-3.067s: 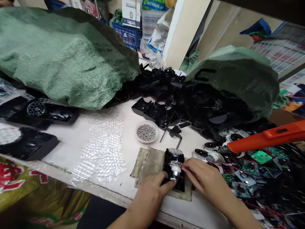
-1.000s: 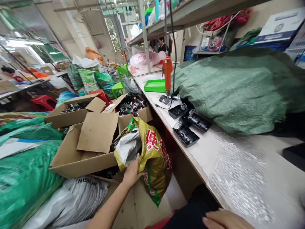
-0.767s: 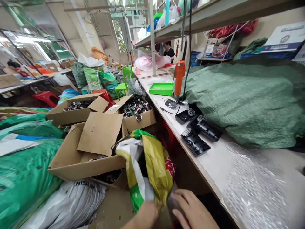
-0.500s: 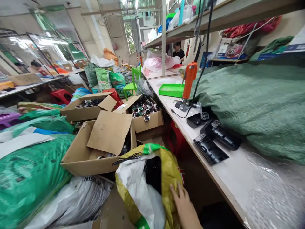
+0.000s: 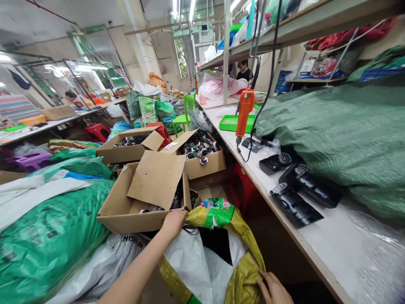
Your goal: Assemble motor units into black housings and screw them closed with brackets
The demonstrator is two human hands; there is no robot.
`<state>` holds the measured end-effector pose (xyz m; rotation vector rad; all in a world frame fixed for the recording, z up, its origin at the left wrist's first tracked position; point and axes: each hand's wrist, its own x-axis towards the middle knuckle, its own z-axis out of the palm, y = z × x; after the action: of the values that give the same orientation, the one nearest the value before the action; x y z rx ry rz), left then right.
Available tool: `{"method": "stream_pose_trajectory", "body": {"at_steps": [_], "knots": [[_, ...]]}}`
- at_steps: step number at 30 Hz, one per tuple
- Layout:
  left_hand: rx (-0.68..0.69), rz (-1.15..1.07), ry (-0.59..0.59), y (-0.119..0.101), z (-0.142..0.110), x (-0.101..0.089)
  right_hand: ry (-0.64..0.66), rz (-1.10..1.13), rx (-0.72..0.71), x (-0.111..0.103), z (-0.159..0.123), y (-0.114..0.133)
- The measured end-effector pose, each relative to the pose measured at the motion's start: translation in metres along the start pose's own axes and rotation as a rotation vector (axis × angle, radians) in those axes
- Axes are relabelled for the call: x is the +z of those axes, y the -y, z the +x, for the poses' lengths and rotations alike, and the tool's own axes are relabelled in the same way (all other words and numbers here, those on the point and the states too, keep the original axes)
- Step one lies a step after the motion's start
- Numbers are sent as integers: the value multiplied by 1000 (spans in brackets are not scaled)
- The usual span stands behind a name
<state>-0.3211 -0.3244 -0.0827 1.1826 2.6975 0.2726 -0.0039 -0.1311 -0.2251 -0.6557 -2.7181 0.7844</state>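
Observation:
A yellow-and-green woven sack [image 5: 248, 270] with a white lining stands in front of me, its mouth spread and dark contents inside. My left hand [image 5: 174, 223] reaches across to the sack's far left rim, beside the cardboard box edge; its fingers are closed on the rim, and a thin black cord hangs just below. At the right rim, my right hand [image 5: 274, 289] has its fingers curled against the yellow material, the thumb out of sight. Touching the sack's far left side is an open cardboard box [image 5: 136, 221] with a loose flap and dark parts inside.
Along the right runs a white workbench [image 5: 303, 236] with black plastic housings [image 5: 294, 204], a hanging orange electric screwdriver [image 5: 245, 112] and a green tray [image 5: 236, 123]. Another box [image 5: 205, 169] holds small round parts. Full green sacks [image 5: 60, 228] lie left. A person [image 5: 244, 72] is at the back.
My left hand has come into view and taken the sack's left rim. The sack's mouth is wider and its printed far rim shows. My right hand has shifted right and down along the sack.

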Motion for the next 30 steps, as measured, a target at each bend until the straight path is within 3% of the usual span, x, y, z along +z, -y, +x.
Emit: {"method": "stream_pose_trajectory", "body": {"at_steps": [4,10,12,16,19,21,23,25,30], "knots": [[86,-64,-37,23,-14,7,-1,87,57,-4,-2,2],[5,-71,-261,45,-6,-10,-13,182,145,-3,-4,2],[88,-53,-217,39,-9,-8,-33,201,183,1,-4,-1],[284,-17,32,21,-28,13,-51,249,233,8,-4,-4],[248,-7,86,17,-40,29,-60,282,263,8,-3,-3],[215,-54,102,19,-40,30,-70,299,291,6,-2,-2],[203,-153,109,25,-31,19,-77,314,321,4,-1,1],[157,-280,48,35,-15,-6,-77,331,342,2,-1,3],[-252,-535,-370,74,23,-79,-67,358,391,2,-1,6]]}}
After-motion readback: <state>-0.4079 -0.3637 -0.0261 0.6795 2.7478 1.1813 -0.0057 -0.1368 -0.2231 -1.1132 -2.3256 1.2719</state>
